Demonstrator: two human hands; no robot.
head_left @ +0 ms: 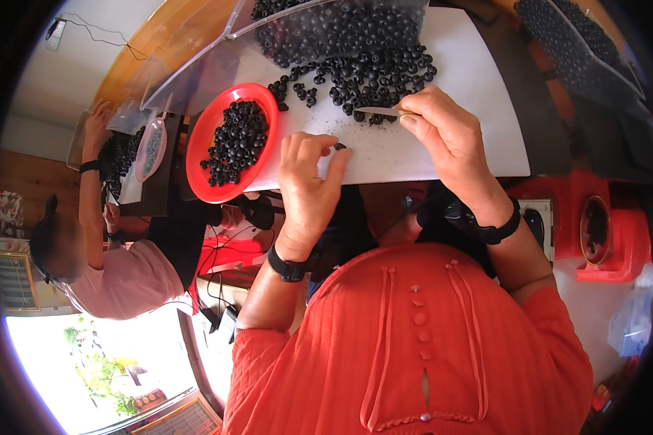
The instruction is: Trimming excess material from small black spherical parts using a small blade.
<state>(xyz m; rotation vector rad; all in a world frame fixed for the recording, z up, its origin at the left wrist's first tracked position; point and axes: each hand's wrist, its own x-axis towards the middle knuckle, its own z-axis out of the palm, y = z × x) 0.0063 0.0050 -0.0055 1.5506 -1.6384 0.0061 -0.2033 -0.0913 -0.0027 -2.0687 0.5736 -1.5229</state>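
Here, we pinch a small black piece [339, 146] between the thumb and forefinger of our left hand [308, 174], above the white board [486, 109]. Our right hand [448, 134] grips a thin pale tool [377, 111], its tip at the near edge of the loose black pieces [377, 76]. Left of our left hand, a red plate [194, 168] carries more pieces; beyond the loose ones, a clear bin [334, 32] holds others.

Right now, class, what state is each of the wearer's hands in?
Left hand: closed, pinching a small black piece.
Right hand: closed, holding a thin pale tool.
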